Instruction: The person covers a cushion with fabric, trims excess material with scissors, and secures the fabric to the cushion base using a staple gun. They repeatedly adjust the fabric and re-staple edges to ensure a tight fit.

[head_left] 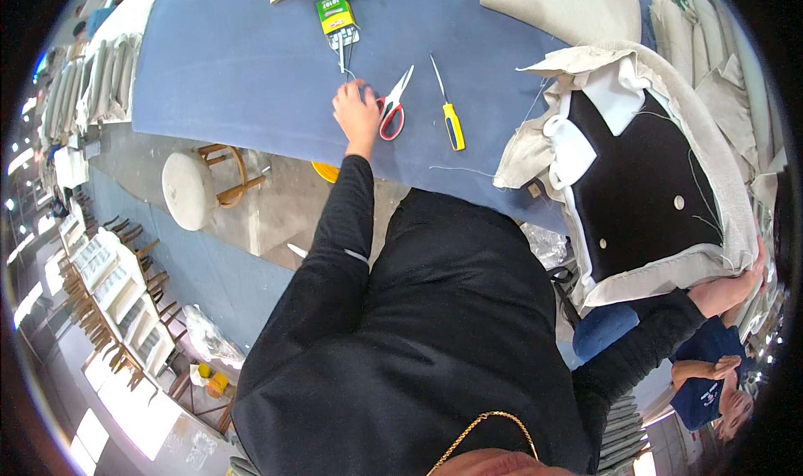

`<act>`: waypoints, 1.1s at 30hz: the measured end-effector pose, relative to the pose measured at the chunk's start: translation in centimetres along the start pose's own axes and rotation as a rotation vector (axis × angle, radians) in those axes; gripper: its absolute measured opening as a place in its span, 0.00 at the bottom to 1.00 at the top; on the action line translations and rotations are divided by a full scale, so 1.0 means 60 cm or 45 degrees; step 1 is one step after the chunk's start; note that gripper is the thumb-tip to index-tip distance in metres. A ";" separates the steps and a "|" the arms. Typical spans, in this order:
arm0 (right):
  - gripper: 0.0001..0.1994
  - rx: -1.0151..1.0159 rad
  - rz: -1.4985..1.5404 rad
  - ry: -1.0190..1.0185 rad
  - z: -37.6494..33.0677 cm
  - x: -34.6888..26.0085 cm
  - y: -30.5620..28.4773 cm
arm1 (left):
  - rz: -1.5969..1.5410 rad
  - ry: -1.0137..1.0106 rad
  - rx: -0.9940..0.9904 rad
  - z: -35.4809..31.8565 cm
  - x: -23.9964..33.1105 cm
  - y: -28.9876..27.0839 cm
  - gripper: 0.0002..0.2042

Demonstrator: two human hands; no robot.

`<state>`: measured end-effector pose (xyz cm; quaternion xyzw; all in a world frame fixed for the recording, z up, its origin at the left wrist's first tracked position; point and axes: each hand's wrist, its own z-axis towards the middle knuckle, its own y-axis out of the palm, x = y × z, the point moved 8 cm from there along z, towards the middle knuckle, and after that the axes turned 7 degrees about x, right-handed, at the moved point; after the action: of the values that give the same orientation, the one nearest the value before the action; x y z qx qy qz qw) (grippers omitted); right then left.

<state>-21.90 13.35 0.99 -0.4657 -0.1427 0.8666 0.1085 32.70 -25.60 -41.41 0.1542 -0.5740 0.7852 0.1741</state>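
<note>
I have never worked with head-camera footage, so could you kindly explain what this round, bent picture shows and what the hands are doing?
There is no machine here: a person wears a wide fisheye camera on the head, looking down, so straight edges curve. The black sleeves are the person's own arms. The left hand reaches onto the blue table, fingers beside red-handled scissors; whether it touches them I cannot tell. Nearby lie a yellow-handled screwdriver and a small green and yellow packet. The right hand grips the lower edge of a beige upholstered cushion, turned to show its black underside. A round stool stands below the table.
</note>
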 end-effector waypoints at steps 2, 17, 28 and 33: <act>0.28 -0.018 0.027 -0.030 -0.018 -0.025 0.006 | -0.016 -0.023 0.024 0.063 -0.027 0.012 0.12; 0.32 -0.306 0.294 -0.491 -0.234 -0.165 -0.048 | 0.318 0.722 -0.410 0.207 -0.035 0.112 0.11; 0.28 -0.443 0.518 -0.798 -0.293 -0.190 -0.070 | -0.028 0.240 -0.427 0.193 0.021 0.058 0.11; 0.31 -0.467 0.569 -0.738 -0.254 -0.170 -0.073 | -1.013 -0.463 -0.650 0.164 0.061 0.028 0.09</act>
<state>-3.35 16.38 2.43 -0.2335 -0.2150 0.9243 -0.2121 29.10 -35.12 -38.30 0.4476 -0.6655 0.4533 0.3891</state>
